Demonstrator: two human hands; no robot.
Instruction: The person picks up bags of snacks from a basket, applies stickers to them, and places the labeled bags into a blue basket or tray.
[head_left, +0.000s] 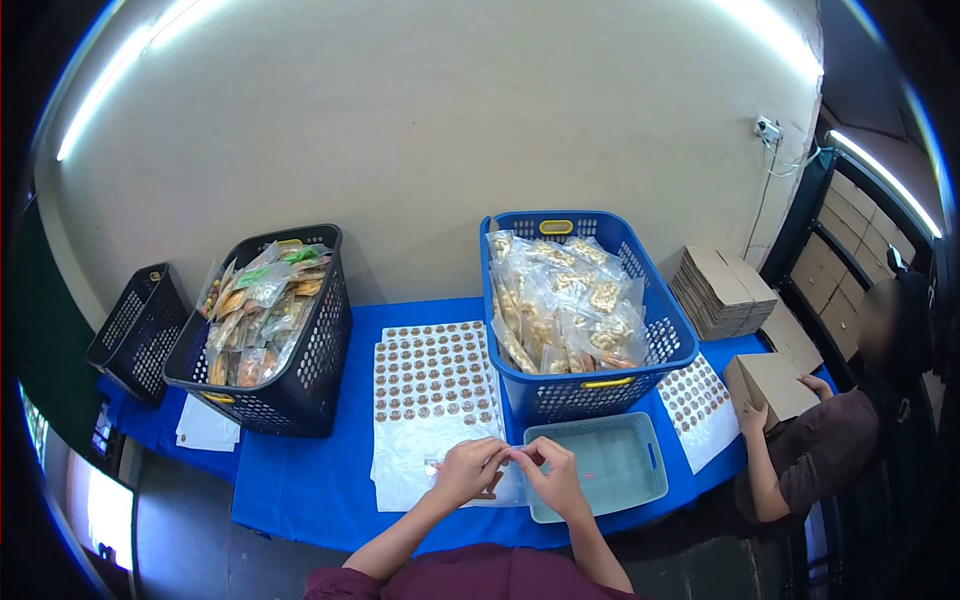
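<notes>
Blue tabletop (285,480) below; my left hand (468,472) and right hand (553,482) pinch clear plastic (513,487), seemingly working its edge; steadiness likely needed next.

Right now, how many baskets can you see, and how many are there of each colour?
Black baskets: 2
Blue basket: 1
Pale green basket: 1
Total: 4 baskets

Glaring light strips (770,33) overhead; wall (420,150) softly lit; fisheye-curved edges, dark corners.
</notes>
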